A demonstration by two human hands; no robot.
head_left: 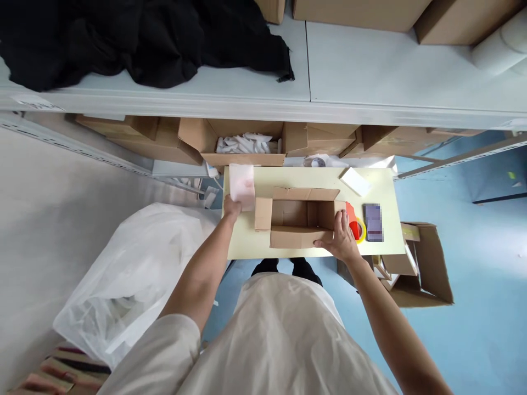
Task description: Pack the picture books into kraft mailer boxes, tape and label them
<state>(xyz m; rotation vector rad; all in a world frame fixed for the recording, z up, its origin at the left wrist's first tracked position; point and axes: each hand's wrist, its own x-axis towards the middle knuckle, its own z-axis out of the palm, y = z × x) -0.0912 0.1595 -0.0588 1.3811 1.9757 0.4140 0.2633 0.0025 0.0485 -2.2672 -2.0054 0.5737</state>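
Note:
An open cardboard box stands on the small pale yellow table, its flaps spread and its inside bare. My right hand grips its right end, with the thumb on the front flap and the fingers over the right flap. At the table's left edge, my left hand is closed on the lower corner of a flat whitish-pink packet; what is in the packet I cannot make out. Just right of the box lie a red tape dispenser and a roll of yellow-edged tape.
On the table are a phone and a white box. Behind it, a carton holds white packets. A shelf carries black cloth. A plastic bag and an open carton flank the table.

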